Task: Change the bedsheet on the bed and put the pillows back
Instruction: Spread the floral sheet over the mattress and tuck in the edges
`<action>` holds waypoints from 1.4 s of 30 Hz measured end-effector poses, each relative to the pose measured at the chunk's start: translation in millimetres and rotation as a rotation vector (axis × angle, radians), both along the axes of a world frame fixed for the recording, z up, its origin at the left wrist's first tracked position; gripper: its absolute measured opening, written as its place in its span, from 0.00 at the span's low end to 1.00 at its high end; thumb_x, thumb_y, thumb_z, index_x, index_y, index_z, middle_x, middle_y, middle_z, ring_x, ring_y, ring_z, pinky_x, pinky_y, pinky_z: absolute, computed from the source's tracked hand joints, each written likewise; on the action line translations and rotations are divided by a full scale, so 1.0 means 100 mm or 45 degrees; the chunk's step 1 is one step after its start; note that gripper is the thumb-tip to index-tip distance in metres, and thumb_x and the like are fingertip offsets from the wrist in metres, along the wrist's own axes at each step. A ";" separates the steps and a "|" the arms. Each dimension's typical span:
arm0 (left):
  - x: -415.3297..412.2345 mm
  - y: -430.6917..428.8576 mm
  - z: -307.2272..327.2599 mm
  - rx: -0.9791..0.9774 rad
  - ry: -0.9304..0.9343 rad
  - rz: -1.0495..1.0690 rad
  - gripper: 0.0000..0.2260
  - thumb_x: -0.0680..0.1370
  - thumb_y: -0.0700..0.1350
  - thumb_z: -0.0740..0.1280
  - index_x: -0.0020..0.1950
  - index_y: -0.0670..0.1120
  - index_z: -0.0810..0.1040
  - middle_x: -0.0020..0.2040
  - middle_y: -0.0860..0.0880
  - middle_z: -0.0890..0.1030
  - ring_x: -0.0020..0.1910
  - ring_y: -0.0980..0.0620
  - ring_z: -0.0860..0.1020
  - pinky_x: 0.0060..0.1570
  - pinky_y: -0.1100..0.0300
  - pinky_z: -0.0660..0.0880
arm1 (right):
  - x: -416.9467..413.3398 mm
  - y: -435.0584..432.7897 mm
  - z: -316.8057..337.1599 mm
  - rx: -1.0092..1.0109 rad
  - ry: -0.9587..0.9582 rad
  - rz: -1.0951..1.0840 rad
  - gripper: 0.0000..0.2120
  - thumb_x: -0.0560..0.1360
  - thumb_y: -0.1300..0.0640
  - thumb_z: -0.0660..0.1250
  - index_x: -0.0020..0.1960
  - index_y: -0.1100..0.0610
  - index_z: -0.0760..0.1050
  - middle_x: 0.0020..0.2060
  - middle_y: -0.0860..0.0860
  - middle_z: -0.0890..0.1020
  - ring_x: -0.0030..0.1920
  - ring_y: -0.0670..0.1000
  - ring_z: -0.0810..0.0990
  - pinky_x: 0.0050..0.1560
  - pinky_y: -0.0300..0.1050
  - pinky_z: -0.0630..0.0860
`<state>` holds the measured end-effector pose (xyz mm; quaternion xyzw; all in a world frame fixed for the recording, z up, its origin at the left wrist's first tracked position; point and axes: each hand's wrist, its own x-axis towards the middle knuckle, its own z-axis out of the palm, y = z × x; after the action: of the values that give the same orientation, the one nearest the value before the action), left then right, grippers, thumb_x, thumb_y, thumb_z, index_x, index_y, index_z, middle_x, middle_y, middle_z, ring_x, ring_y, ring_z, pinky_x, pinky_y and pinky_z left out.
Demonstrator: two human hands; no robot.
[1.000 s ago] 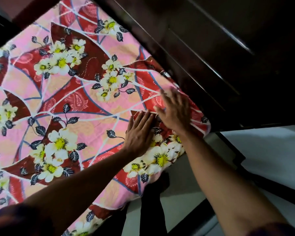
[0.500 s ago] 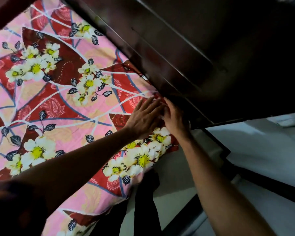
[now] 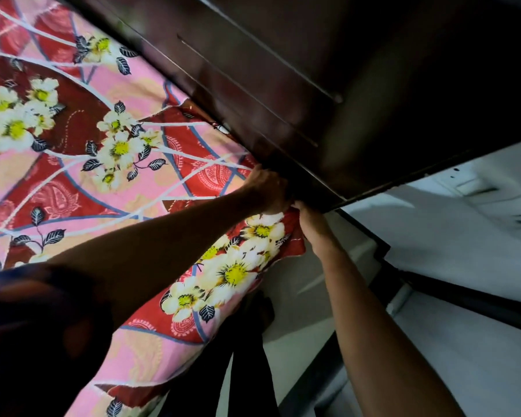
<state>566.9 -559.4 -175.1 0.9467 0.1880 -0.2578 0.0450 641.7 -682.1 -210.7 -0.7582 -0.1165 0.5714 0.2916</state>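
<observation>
Sheet [image 3: 133, 182]: flowery, spread flat.
Left hand [image 3: 268, 191]: at sheet corner by headboard [image 3: 283, 70], fingers hidden, grip unclear.
Right hand [image 3: 313, 228]: just beside it, fingers hidden too.

A: Bedsheet [image 3: 169, 188], finish?
B: Printed cloth, matt; smooth where it lies taut, lightly creased at the corner.
A: Headboard [image 3: 313, 70]?
B: Dark wood, polished to a gloss, with soft reflections along its grooved face.

Pink-and-red bedsheet [image 3: 151, 188] with white-yellow flowers; dark brown headboard [image 3: 328, 85].
</observation>
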 end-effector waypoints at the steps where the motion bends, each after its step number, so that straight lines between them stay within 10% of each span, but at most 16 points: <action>1: -0.04 -0.03 -0.03 -0.008 -0.081 -0.014 0.20 0.83 0.57 0.54 0.61 0.50 0.80 0.57 0.46 0.83 0.58 0.45 0.78 0.58 0.52 0.68 | 0.03 -0.03 0.01 0.011 0.017 -0.040 0.18 0.85 0.44 0.52 0.55 0.47 0.80 0.64 0.55 0.80 0.58 0.54 0.79 0.61 0.50 0.75; 5: -0.41 -0.24 -0.08 -0.008 -0.486 0.054 0.19 0.81 0.56 0.55 0.63 0.50 0.78 0.61 0.47 0.78 0.63 0.42 0.74 0.67 0.44 0.66 | -0.03 -0.15 -0.04 0.107 -0.071 -0.233 0.18 0.84 0.42 0.55 0.58 0.50 0.79 0.60 0.55 0.81 0.53 0.53 0.80 0.47 0.43 0.73; 10: -0.61 -0.33 -0.18 -0.002 -0.420 0.049 0.24 0.82 0.60 0.50 0.72 0.52 0.72 0.71 0.47 0.73 0.73 0.40 0.67 0.73 0.36 0.56 | -0.53 -0.36 0.01 0.295 -0.653 -0.616 0.15 0.84 0.53 0.61 0.67 0.57 0.77 0.61 0.51 0.80 0.57 0.48 0.77 0.49 0.32 0.70; 15: -0.16 -0.27 -0.19 0.007 -0.268 0.072 0.24 0.81 0.61 0.48 0.61 0.54 0.80 0.59 0.51 0.81 0.63 0.43 0.74 0.64 0.43 0.63 | -0.74 -0.27 -0.03 0.425 -0.204 -0.823 0.20 0.86 0.53 0.56 0.77 0.54 0.65 0.70 0.48 0.72 0.67 0.45 0.72 0.59 0.28 0.69; 19: -0.15 -0.18 -0.27 -0.159 -0.522 0.112 0.19 0.80 0.56 0.54 0.52 0.49 0.83 0.50 0.48 0.83 0.55 0.43 0.78 0.58 0.49 0.69 | -0.33 -0.11 -0.33 0.247 0.124 -0.905 0.22 0.82 0.45 0.59 0.71 0.58 0.71 0.61 0.59 0.81 0.56 0.55 0.82 0.48 0.42 0.79; 24: -0.84 -0.01 -0.12 -0.173 -1.040 0.384 0.15 0.81 0.49 0.61 0.61 0.43 0.79 0.61 0.42 0.79 0.60 0.42 0.74 0.62 0.49 0.69 | -0.36 -0.22 0.06 -0.224 -0.598 -0.445 0.21 0.84 0.45 0.57 0.70 0.56 0.75 0.63 0.58 0.79 0.60 0.60 0.79 0.51 0.47 0.71; 27: -1.46 0.23 -0.14 -0.041 -1.114 0.719 0.18 0.81 0.48 0.60 0.66 0.40 0.77 0.68 0.41 0.76 0.67 0.40 0.72 0.68 0.47 0.67 | -0.91 -0.21 0.41 0.218 -1.372 -0.270 0.14 0.80 0.53 0.64 0.63 0.56 0.79 0.59 0.57 0.80 0.58 0.59 0.77 0.55 0.52 0.72; 31: -2.26 0.75 -0.22 0.140 -1.051 1.053 0.20 0.83 0.46 0.58 0.72 0.39 0.73 0.72 0.39 0.73 0.73 0.39 0.68 0.72 0.42 0.64 | -1.71 0.42 0.53 0.927 -1.102 0.193 0.11 0.81 0.58 0.62 0.59 0.58 0.80 0.59 0.54 0.80 0.59 0.56 0.77 0.59 0.53 0.73; 39: -3.26 1.52 -0.25 0.227 -0.934 1.600 0.30 0.81 0.57 0.49 0.76 0.40 0.66 0.77 0.40 0.65 0.78 0.39 0.58 0.77 0.44 0.54 | -2.50 2.31 0.21 1.170 -1.114 1.405 0.26 0.82 0.44 0.55 0.76 0.52 0.68 0.75 0.52 0.70 0.76 0.57 0.65 0.73 0.60 0.61; 42: -3.43 1.70 -0.26 0.260 -0.925 1.609 0.29 0.80 0.58 0.52 0.78 0.45 0.64 0.79 0.45 0.62 0.80 0.43 0.55 0.77 0.45 0.52 | -2.06 2.76 -0.06 1.119 -1.305 1.470 0.26 0.80 0.40 0.55 0.74 0.49 0.72 0.75 0.54 0.71 0.74 0.60 0.68 0.72 0.62 0.60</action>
<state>224.1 -389.0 -201.2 0.6829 0.6941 0.1661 0.1560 435.4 -406.3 -216.7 -0.5633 -0.8057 0.1235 0.1348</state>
